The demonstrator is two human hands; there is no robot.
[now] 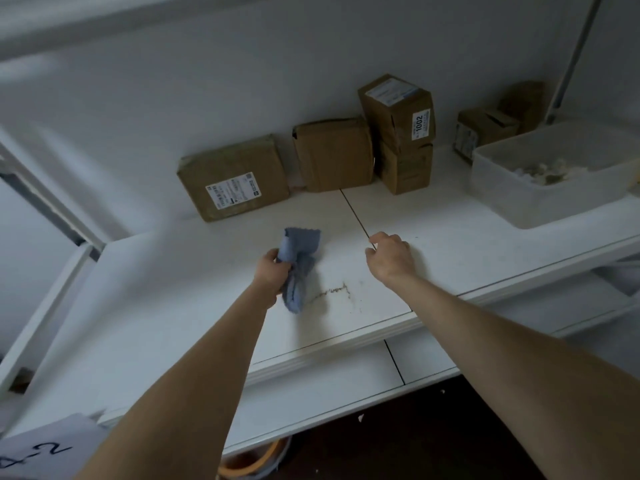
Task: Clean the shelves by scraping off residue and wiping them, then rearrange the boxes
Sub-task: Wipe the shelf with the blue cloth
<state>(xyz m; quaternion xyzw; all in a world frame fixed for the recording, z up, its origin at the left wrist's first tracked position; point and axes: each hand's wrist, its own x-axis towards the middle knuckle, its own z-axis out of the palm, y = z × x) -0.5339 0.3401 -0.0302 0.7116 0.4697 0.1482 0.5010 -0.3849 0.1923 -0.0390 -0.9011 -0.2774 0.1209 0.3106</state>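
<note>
The streak of residue (334, 292) lies just to the right of the left hand (275, 273) and a little nearer the person than its fingers. Its long axis runs roughly side to side along the shelf (450, 230), rising slightly away at its right end, with small specks scattered beyond that end. The left fingers are curled round a bunched blue cloth (299, 265). One end of the cloth stands up past the fingers and the other hangs down, its tip close beside the left end of the streak. The right hand (391, 256) is further from the mark, which sits to the left of its fingers and nearer the person. Those fingers are curled tight with the knuckles low over the shelf. I cannot tell whether they hold a scraper or anything else. The cloth hand looks better placed, and a short sweep to the right would probably cover the streak.

A dark seam (353, 211) between the white shelf panels runs away from the right fingers toward the back. Beyond both hands, brown cardboard boxes stand against the wall: a flat box (235, 178), a middle box (332, 154) and a stacked pair (398, 133). Far to the right of the right fingers is a clear plastic tub (540, 188) with more boxes (485, 129) behind it. A lower shelf (329, 393) shows below the arms.
</note>
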